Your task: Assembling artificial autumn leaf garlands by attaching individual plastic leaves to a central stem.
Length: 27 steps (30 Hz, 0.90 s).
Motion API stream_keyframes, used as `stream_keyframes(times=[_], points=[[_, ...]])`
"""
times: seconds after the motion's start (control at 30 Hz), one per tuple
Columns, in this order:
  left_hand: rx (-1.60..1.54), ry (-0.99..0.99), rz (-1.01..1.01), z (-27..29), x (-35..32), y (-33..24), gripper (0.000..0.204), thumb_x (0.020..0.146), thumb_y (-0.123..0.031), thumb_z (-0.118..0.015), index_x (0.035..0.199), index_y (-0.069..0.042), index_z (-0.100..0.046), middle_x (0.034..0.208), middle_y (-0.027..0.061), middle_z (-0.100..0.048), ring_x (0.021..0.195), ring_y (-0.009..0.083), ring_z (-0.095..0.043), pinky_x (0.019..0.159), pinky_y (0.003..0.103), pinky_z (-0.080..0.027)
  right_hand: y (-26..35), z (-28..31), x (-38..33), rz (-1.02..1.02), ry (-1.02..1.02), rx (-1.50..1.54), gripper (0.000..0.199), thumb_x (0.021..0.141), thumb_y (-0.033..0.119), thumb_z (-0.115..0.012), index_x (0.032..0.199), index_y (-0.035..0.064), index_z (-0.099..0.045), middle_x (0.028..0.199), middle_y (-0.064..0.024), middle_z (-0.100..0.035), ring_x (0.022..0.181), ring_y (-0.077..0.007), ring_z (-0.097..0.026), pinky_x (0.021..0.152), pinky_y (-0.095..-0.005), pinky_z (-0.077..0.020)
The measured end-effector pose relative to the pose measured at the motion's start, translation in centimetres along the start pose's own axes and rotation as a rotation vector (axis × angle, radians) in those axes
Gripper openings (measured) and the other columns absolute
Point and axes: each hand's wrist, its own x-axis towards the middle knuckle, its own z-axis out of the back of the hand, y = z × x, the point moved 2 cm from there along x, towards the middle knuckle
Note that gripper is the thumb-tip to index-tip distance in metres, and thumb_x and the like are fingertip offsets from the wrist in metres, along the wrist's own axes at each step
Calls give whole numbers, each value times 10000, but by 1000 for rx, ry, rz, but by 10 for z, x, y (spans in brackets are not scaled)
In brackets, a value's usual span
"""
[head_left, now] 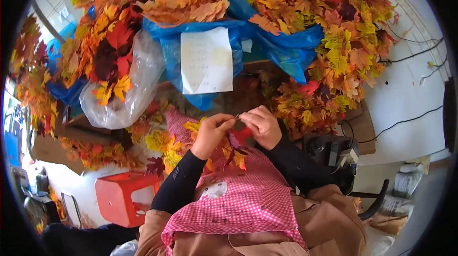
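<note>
My left hand (213, 134) and my right hand (262, 126) meet in front of my chest, both closed with thumb and fingers pinched. Between their fingertips runs a thin dark stem of a maple-leaf garland (234, 157); its exact end is too small to make out. Red, purple and orange artificial leaves dangle below the hands, over my pink checked apron (248, 196). More yellow and orange leaves (172, 153) trail past my left wrist. Part of the garland is hidden behind my hands.
Ahead, blue plastic bags (291, 48) hold heaps of orange leaves (188, 0), with a white paper sheet (206, 60) hanging in front. A clear bag (143, 74) sits left. Leaf garlands (343, 51) drape at right, near black cables (400, 125). A red stool (112, 198) stands lower left.
</note>
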Motion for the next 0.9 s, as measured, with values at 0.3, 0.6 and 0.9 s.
stream_keyframes(times=[0.3, 0.6, 0.9], points=[[-68, 25, 61, -5, 13, 36, 112, 881, -65, -624, 922, 27, -674, 787, 5, -662, 682, 59, -563, 608, 207, -449, -51, 41, 47, -226, 452, 140, 132, 815, 160, -654, 880, 50, -690, 891, -82, -678, 826, -220, -641, 765, -326, -504], [49, 70, 41, -8, 11, 48, 130, 868, -87, -629, 917, 29, -658, 758, 36, -661, 704, 83, -584, 645, 237, -468, -186, 140, 195, -171, -47, -811, 291, 857, 91, -522, 1130, 57, -617, 1062, -186, -628, 926, -361, -608, 787, -416, -486], [111, 134, 48, 2, 0, 74, 165, 862, -133, -653, 937, 12, -673, 799, 65, -685, 744, 108, -619, 689, 262, -491, -221, 155, 231, -391, 219, -546, 241, 809, 151, -518, 928, 74, -713, 1014, -147, -670, 957, -354, -606, 830, -426, -486]])
